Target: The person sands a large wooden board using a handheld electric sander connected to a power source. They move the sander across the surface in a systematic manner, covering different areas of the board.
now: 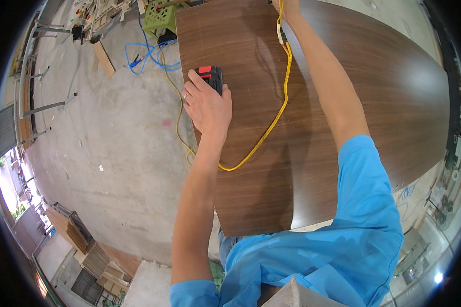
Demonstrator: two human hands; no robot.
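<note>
My left hand (206,105) is closed round a black and red power-tool battery pack (215,77), near the left edge of the brown wood-grain tabletop (394,102). The palm and fingers cover much of the pack. At the far edge of the view is my right hand (290,9), its fingers mostly cut off by the frame. A yellow cable (265,134) runs up beside that hand, with a small white and black connector piece (281,35) along it. Whether the right hand grips the cable cannot be made out. Lower down, the cable curves back across the tabletop toward its left edge.
Left of the table, a blue hose (148,51) lies coiled on the concrete floor (123,153) by a green plastic stool (159,18). A thinner yellowish cord (178,110) hangs along the table's left edge. Metal frames (43,108) stand at the far left, a fan (444,210) at the right.
</note>
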